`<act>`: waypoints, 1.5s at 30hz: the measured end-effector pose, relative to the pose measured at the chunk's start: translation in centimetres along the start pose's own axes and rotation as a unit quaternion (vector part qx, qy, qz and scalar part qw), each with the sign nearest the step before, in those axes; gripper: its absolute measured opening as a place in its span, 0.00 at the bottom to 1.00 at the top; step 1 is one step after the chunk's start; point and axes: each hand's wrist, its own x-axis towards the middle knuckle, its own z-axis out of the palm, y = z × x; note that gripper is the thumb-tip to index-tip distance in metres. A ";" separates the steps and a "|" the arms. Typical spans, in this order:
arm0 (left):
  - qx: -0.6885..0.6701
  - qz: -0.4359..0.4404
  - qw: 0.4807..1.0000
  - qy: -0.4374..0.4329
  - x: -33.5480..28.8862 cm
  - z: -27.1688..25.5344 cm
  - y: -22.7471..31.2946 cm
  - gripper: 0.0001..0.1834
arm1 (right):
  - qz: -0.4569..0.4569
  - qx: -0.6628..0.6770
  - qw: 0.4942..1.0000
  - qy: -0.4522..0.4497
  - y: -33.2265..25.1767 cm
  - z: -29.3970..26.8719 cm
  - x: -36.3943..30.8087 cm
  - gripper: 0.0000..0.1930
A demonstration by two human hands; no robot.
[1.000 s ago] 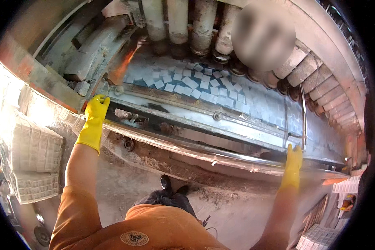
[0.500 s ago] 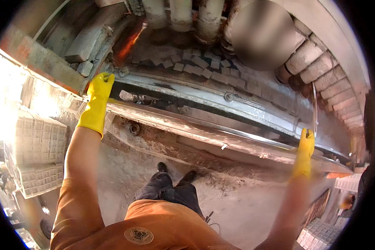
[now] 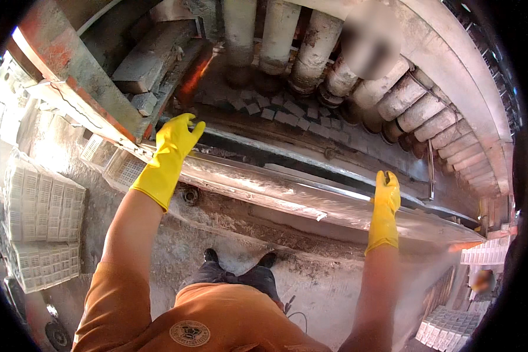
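Both arms are up and out over the long metal rail (image 3: 287, 190) that runs across the front of the machine. The left hand (image 3: 176, 138), in a yellow glove, is spread with fingers loose, holding nothing; it hovers at the rail's left end, just beside the rusty red beam (image 3: 70, 76) that slants down from the upper left. I can't tell whether the palm touches the rail. The right hand (image 3: 387, 188), gloved in yellow too, sits well apart from the left one, fingers pointing up against the rail's far edge; whether they curl round anything is not clear from here.

Behind the rail lies a bed of small grey tiles (image 3: 281, 108), loosely scattered, and above them a row of thick, crusted rollers (image 3: 311, 47) fans round to the right. An orange glow (image 3: 193, 76) shows in the gap left of the tiles, next to a grey block (image 3: 144, 61). A thin rod (image 3: 431, 170) stands upright just right of the right hand.

Below the rail the machine's dusty side drops to the floor (image 3: 311, 281), where dark shoes (image 3: 240, 258) stand close to it. White crates (image 3: 38, 211) are stacked at the far left, one crate (image 3: 123, 167) tucked under the left wrist, more crates at the lower right (image 3: 446, 325).
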 end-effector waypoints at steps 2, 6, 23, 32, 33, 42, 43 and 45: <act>-0.048 0.049 0.997 -0.021 -0.8 -0.9 0.8 0.28 | 0.012 0.009 1.000 -0.002 -0.6 -0.5 -0.5 0.32; -0.146 0.153 0.965 -0.157 -1.1 -2.8 -1.3 0.26 | 0.072 0.078 0.994 -0.015 -2.2 -0.9 -0.9 0.33; -0.022 -0.002 1.000 0.002 3.9 -3.1 -3.4 0.23 | 0.122 -0.032 0.988 -0.090 -6.2 -1.4 2.0 0.34; -0.006 -0.030 0.999 -0.015 7.4 -2.1 -3.1 0.23 | 0.067 -0.139 0.984 -0.085 -2.5 2.6 7.2 0.32; 0.000 -0.042 0.999 -0.019 7.5 -2.2 -3.3 0.24 | 0.074 -0.129 0.984 -0.095 -3.6 2.7 7.1 0.33; 0.021 -0.041 0.999 0.002 8.5 -2.3 -1.3 0.22 | 0.055 -0.152 0.984 -0.081 -3.8 2.8 9.0 0.34; 0.019 -0.045 0.999 0.001 8.5 -2.2 -1.4 0.22 | 0.070 -0.129 0.985 -0.091 -5.1 2.3 8.5 0.34; 0.012 -0.050 0.999 0.001 8.5 -2.2 -1.7 0.22 | 0.107 -0.093 0.983 -0.118 -8.0 0.5 7.0 0.34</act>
